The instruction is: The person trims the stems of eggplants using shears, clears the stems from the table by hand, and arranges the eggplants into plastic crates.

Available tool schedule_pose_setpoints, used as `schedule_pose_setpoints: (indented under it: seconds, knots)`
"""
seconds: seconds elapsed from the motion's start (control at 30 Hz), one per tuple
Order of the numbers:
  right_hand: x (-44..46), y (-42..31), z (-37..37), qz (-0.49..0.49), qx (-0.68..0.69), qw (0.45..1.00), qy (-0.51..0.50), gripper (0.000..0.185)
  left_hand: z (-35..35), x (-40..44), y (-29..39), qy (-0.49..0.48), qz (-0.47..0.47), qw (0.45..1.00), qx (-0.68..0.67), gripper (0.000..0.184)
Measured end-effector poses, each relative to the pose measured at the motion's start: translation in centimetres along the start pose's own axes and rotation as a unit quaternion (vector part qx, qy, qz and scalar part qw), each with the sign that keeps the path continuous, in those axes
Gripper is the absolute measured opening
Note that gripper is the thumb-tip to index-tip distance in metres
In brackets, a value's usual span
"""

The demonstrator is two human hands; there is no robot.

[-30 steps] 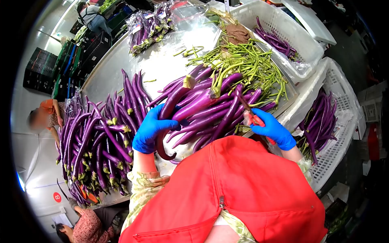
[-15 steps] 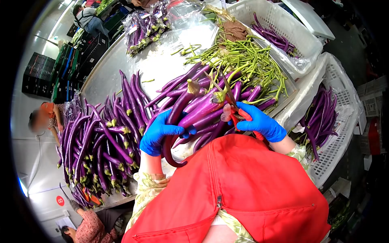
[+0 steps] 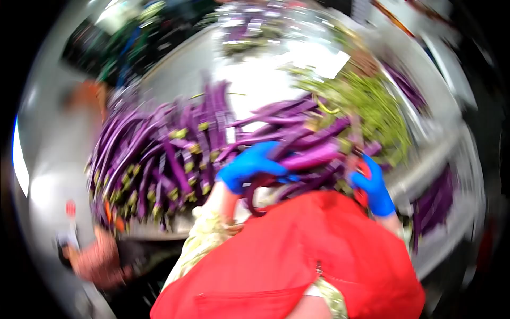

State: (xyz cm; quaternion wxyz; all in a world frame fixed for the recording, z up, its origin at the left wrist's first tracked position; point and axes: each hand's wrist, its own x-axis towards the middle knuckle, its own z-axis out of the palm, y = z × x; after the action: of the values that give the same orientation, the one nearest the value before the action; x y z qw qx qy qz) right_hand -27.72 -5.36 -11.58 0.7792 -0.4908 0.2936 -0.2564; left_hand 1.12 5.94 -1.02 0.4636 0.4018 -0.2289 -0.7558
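No text legible. Red sign [image 3: 70, 208] on pale surface [image 3: 50, 183] left of bench [image 3: 172, 80]: blurred, any marking unreadable.

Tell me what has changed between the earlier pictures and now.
The camera has swung, blurring the view and carrying the work rightward in the picture. Compared with the first picture, the blue-gloved right hand has brought the red-handled scissors closer in toward the long, glossy purple eggplants in the blue-gloved left hand. Both grips stayed; nothing was visibly let go.
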Motion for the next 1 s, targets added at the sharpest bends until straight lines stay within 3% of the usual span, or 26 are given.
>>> schedule_pose_setpoints:
  seconds: [0.03,0.1,0.17,0.23,0.3,0.37,0.4,0.5,0.57,0.6,0.63,0.73,0.77,0.83,0.87,0.93,1.0]
  knots:
    - [0.4,-0.1,0.1,-0.014,0.036,0.999,-0.012,0.053,0.6,-0.8,0.5,0.046,-0.017,0.999,0.005,0.066]
    - [0.8,-1.1,1.5,-0.04,0.063,0.997,0.022,0.031,-0.7,-0.6,-0.6,0.038,0.048,0.997,0.043,0.065]
    - [0.5,-2.6,3.3,-0.03,0.021,0.997,0.074,0.034,-0.3,-2.1,0.8,0.101,0.141,0.979,0.11,0.06]
    - [1.0,-1.9,1.5,-0.028,0.064,0.998,0.008,0.031,-2.0,-2.7,1.2,0.156,0.322,0.933,0.036,0.056]
    - [1.6,-0.6,0.7,-0.038,0.102,0.994,-0.028,0.032,-3.2,-5.8,2.2,0.261,0.412,0.869,-0.08,0.055]
    - [1.8,-0.8,1.4,-0.028,0.092,0.995,-0.008,0.032,-5.1,-6.3,2.3,0.149,0.477,0.835,-0.23,0.049]
    - [2.1,-0.3,1.0,-0.024,0.091,0.995,-0.015,0.032,-5.9,-6.5,2.1,0.152,0.445,0.846,-0.251,0.043]
    - [3.1,-0.1,1.4,-0.014,0.097,0.995,-0.035,0.035,-8.9,-6.3,2.3,0.175,0.502,0.806,-0.262,0.038]
    - [3.6,-0.5,1.8,-0.017,0.088,0.995,-0.05,0.036,-8.9,-8.9,5.5,0.292,0.578,0.735,-0.2,0.036]
    - [3.9,-0.5,2.1,-0.02,0.088,0.995,-0.053,0.037,-9.6,-10.2,7.4,0.333,0.651,0.656,-0.186,0.028]
    - [4.0,-0.7,2.3,-0.023,0.089,0.994,-0.055,0.037,-12.9,-11.7,9.2,0.276,0.681,0.627,-0.258,0.025]
    - [4.3,-1.1,2.8,-0.033,0.076,0.994,-0.065,0.038,-16.9,-18.7,13.8,0.314,0.826,0.436,-0.171,0.025]
    - [4.2,-1.1,2.9,-0.035,0.077,0.994,-0.063,0.038,-20.6,-21.1,14.2,0.359,0.81,0.431,-0.173,0.031]
    - [3.9,-1.0,2.8,-0.039,0.079,0.994,-0.056,0.038,-21.2,-24.3,14.7,0.454,0.657,0.497,-0.339,0.047]
    - [3.6,-0.9,2.8,-0.04,0.081,0.995,-0.052,0.038,-21.3,-25.0,14.3,0.593,0.623,0.488,-0.149,0.044]
    - [2.9,-1.0,2.9,-0.028,0.076,0.996,-0.027,0.038,-22.5,-26.0,13.0,0.76,0.452,0.393,0.253,0.04]
    - [2.8,-0.8,2.5,-0.033,0.085,0.996,-0.019,0.04,-23.7,-26.5,11.9,0.742,0.19,0.21,0.608,0.039]
